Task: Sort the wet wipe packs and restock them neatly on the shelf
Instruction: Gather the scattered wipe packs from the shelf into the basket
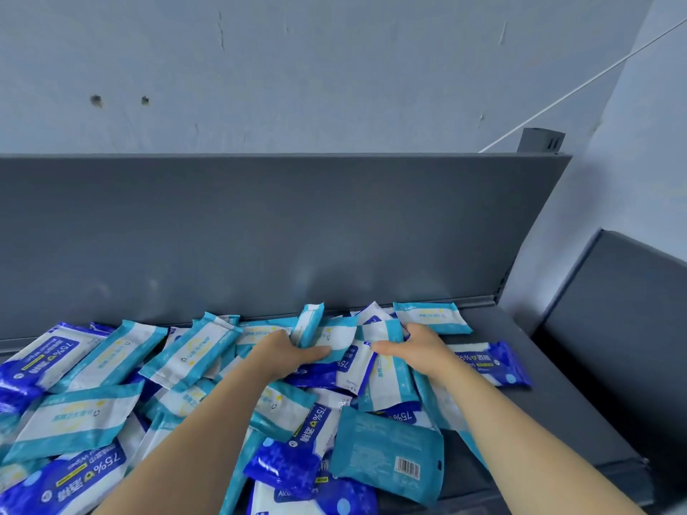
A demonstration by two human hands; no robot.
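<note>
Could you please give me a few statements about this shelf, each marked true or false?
1. The left hand and right hand each grip light-blue packs near the back panel. True.
2. The packs stand in neat rows. False: they lie in a jumbled heap.
3. A barcode-up pack lies near the front edge. True.
4. Every pack is light blue. False: dark-blue packs are mixed in.
5. Packs cover the shelf's right end. False: the shelf is bare there.
</note>
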